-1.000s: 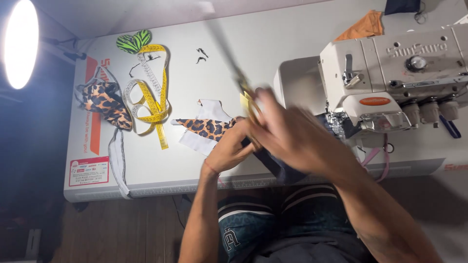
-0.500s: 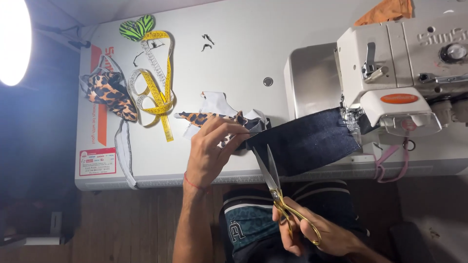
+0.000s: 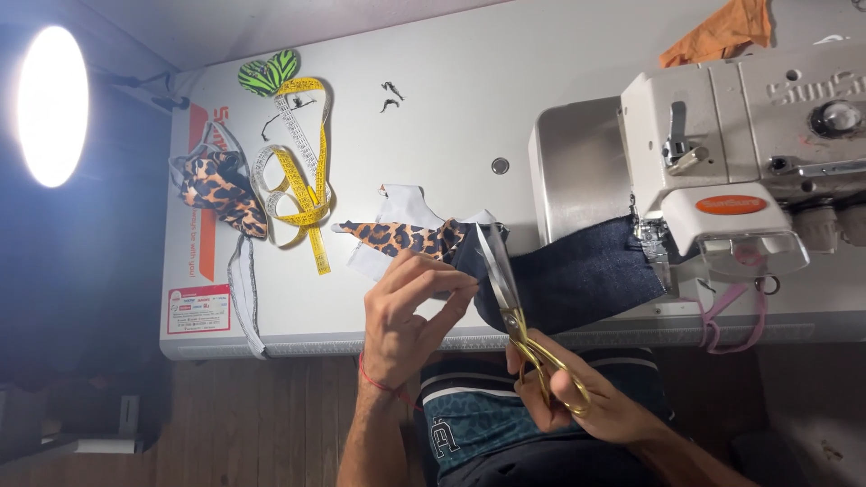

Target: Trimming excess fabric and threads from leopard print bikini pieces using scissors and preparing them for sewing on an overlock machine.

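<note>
Right hand (image 3: 577, 397) grips gold-handled scissors (image 3: 505, 293), blades parted over the dark denim piece (image 3: 577, 275) at the table (image 3: 469, 135) edge. Left hand (image 3: 410, 311) pinches the denim's corner beside the leopard-print strip (image 3: 401, 236).

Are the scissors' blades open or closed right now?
Closed, or nearly so: the scissors show as one narrow tapering strip, with no gap visible between the blades. The right hand holds the gold handles beside the dark denim.
</note>
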